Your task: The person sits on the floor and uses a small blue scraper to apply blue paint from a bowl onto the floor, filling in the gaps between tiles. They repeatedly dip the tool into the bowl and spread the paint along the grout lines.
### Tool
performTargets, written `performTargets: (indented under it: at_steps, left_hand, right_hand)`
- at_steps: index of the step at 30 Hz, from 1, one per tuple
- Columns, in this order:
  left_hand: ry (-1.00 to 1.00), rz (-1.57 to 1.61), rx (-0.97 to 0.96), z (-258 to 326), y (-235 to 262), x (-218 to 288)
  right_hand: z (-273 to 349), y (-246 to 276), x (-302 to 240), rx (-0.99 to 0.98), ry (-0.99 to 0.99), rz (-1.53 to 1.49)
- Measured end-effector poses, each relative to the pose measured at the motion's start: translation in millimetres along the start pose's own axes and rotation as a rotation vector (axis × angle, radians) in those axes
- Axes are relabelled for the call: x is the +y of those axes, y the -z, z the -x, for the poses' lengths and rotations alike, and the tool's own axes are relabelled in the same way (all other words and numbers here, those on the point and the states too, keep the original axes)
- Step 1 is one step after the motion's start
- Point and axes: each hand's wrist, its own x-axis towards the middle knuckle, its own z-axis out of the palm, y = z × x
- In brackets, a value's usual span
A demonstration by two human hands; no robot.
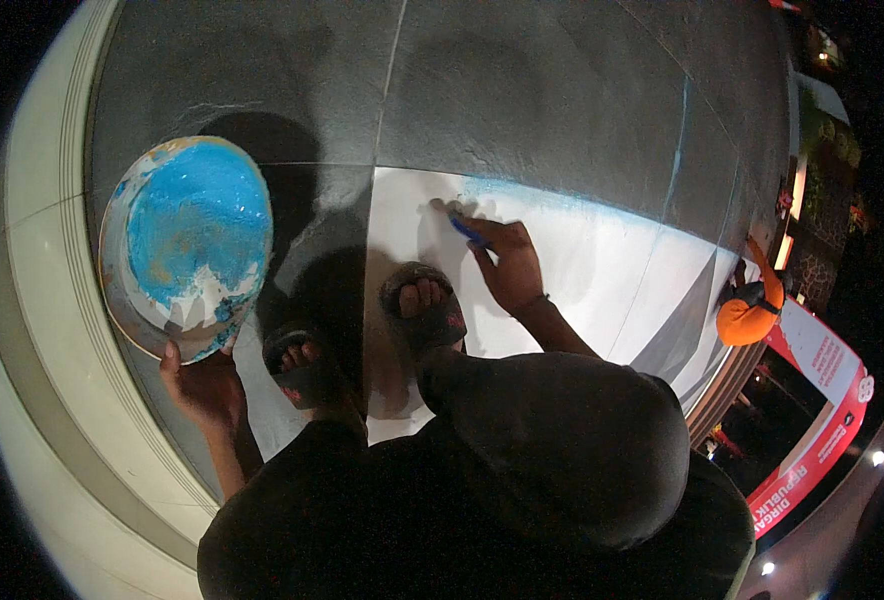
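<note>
At lower left of the frame, the left hand (208,388) has its grip pinched on the lower rim of a round, blue-and-white-smeared container (120,275). Near the centre, the right hand (512,265) pinches a small, blue-handled tool (468,232) in its grip, over a white-coated patch (592,270) of dark grey tiled floor (542,100). Farther off, toward the right, is a person in orange (749,320).

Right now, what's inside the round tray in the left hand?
Inside the tray: blue paint-like material with brownish smears, and a white patch toward the left hand. The base under the blue is covered.
</note>
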Motion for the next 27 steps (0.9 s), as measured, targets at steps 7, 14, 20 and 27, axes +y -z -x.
performTargets:
  at_steps: [7, 14, 20, 27]
  left_hand:
    - [0.057, 0.002, 0.006, -3, -6, -4]
    - [0.068, -0.232, -0.136, -3, 1, 7]
    - [-0.01, -0.336, -0.285, -8, -31, 14]
    - [-0.041, -0.358, -0.395, 15, -50, 15]
  right_hand:
    - [-27, -19, 41, 0.397, -0.405, 0.062]
    - [-57, -26, -59, 0.177, -0.13, -0.3]
    - [-71, 35, -101, 0.256, -0.018, -0.616]
    - [-96, 57, -158, 0.021, 0.138, -0.504]
